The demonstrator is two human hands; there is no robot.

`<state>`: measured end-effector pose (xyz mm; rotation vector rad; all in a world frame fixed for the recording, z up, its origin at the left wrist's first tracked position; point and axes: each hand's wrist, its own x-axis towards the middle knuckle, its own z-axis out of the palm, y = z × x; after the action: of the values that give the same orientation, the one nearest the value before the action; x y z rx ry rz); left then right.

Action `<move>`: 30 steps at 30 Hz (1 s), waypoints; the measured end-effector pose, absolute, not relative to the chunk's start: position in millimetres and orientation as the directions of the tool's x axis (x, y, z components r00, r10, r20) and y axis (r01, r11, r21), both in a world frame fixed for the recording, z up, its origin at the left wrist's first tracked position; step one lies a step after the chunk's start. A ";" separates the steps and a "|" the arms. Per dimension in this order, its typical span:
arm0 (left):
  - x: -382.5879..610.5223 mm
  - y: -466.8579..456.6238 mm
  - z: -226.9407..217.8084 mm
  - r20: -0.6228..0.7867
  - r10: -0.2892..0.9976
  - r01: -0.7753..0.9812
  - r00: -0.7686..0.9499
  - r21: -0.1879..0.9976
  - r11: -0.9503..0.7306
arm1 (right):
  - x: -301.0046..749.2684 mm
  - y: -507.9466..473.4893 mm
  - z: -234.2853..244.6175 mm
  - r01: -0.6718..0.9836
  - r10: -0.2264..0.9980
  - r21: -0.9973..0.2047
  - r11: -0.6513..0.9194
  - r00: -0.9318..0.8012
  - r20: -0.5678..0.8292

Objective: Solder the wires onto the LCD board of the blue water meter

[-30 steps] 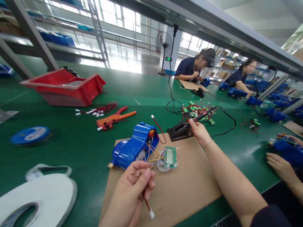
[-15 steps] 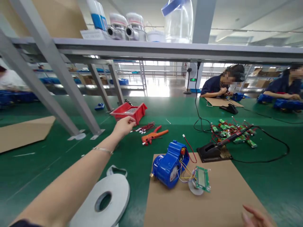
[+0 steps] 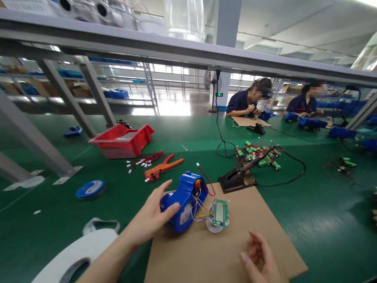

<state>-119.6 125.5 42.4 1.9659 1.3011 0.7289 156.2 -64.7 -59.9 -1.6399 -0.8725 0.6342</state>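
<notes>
A blue water meter [image 3: 186, 193] with an opened housing sits on the cardboard sheet [image 3: 194, 255]. My left hand [image 3: 150, 216] is at its left end, thumb across the front and index finger stretched behind; whether it presses on the meter I cannot tell. Thin coloured wires run from the housing to a green circuit board with a display [image 3: 220, 213], which leans on a pale round piece [image 3: 212, 227]. A red-black lead with a white plug [image 3: 206, 177] sticks out at the back. My right hand [image 3: 260, 259], loosely curled with thumb apart, hovers low over the cardboard, holding nothing visible.
Behind the meter are orange-handled pliers [image 3: 161, 169], connector leads [image 3: 147, 160] and a red bin [image 3: 123, 142]. A soldering iron [image 3: 253, 163] rests in its black stand [image 3: 235, 181] near green battery packs [image 3: 262, 154]. Left: blue spool [image 3: 90, 189], white tape roll [image 3: 73, 251]. Co-workers sit opposite.
My left hand has come back from beside the red bin to the meter. My right hand has moved farther into view over the cardboard. The view has turned right.
</notes>
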 end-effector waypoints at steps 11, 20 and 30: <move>-112.9 122.1 28.3 0.061 0.927 0.604 0.369 0.743 -0.289 | 163.8 26.7 -18.2 0.062 0.992 -0.993 0.097 0.080 0.102; -105.8 115.4 11.2 0.184 0.962 0.544 0.200 0.796 -0.266 | 164.3 35.0 -7.5 0.041 0.975 -0.981 0.188 0.111 0.192; -108.7 95.3 23.4 -0.010 0.996 0.072 0.088 0.997 0.004 | 152.8 35.3 21.4 0.105 0.948 -0.957 0.271 0.141 0.284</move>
<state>-108.7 95.3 23.4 1.2974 1.1989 1.1034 152.8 35.3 21.4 -1.1275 -1.2754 0.8472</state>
